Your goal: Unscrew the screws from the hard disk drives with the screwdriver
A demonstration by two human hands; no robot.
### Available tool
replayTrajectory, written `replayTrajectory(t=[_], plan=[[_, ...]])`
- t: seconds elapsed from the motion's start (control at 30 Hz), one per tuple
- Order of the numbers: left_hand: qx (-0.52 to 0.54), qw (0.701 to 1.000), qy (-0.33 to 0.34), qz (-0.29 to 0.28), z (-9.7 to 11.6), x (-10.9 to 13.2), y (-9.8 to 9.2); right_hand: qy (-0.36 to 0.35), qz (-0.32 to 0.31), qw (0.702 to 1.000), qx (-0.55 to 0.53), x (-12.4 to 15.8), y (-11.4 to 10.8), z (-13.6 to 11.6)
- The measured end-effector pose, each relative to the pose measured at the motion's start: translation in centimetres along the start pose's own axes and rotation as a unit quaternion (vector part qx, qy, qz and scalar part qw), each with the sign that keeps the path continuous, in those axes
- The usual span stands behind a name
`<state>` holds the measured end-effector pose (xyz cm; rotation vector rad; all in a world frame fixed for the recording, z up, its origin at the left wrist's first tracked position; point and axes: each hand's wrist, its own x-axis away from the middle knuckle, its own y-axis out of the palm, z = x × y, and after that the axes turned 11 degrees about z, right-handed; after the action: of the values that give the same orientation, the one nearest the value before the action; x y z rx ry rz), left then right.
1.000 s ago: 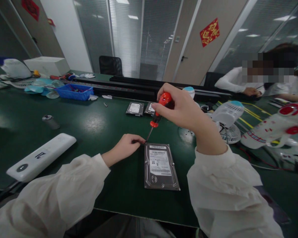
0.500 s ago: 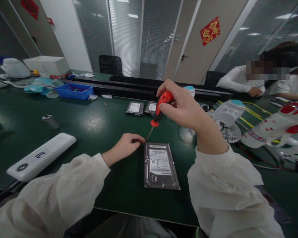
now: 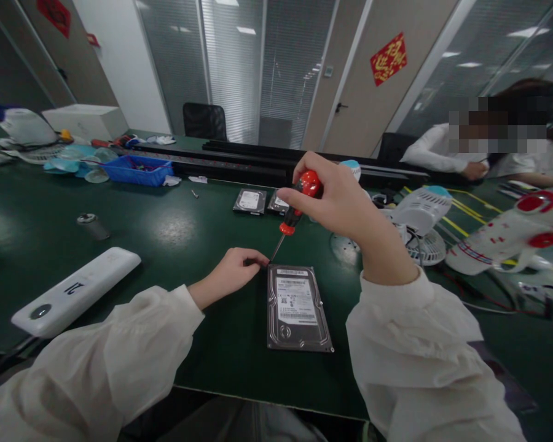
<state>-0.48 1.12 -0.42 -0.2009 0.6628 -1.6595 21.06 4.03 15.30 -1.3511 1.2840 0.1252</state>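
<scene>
A hard drive (image 3: 297,310) lies label up on the green table, its far-left corner under a screwdriver (image 3: 292,215) with a red and black handle. My right hand (image 3: 334,199) is closed around the handle from above, the thumb stretched along its near side. The thin shaft slants down to that corner. At the same corner, my left hand (image 3: 235,270) has its fingertips pinched together beside the tip; what they hold, if anything, is too small to make out.
Two more hard drives (image 3: 250,201) lie farther back. A white power bank (image 3: 76,291) and a metal cylinder (image 3: 93,226) are at left, a blue bin (image 3: 138,169) behind them. Small fans (image 3: 421,212) and a white-red device (image 3: 502,233) stand at right. A person (image 3: 437,147) sits beyond.
My right thumb has lifted and stretched out to the left over the screwdriver handle. My left hand and the hard drive keep their places.
</scene>
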Motion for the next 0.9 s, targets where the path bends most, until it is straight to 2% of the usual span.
replayTrajectory(t=[0.57,0.77,0.9], plan=[[-0.001,1.000,-0.003,0.004,0.20,0.06,-0.05,-0.003,-0.018,1.000,-0.023,0.12,-0.47,-0.41],[0.003,1.000,-0.007,0.003,0.12,-0.05,0.10,0.000,-0.025,0.999,0.032,0.13,-0.25,-0.44],[0.001,1.000,-0.001,0.003,0.13,-0.04,0.07,-0.030,-0.033,0.999,0.029,0.15,-0.32,-0.46]])
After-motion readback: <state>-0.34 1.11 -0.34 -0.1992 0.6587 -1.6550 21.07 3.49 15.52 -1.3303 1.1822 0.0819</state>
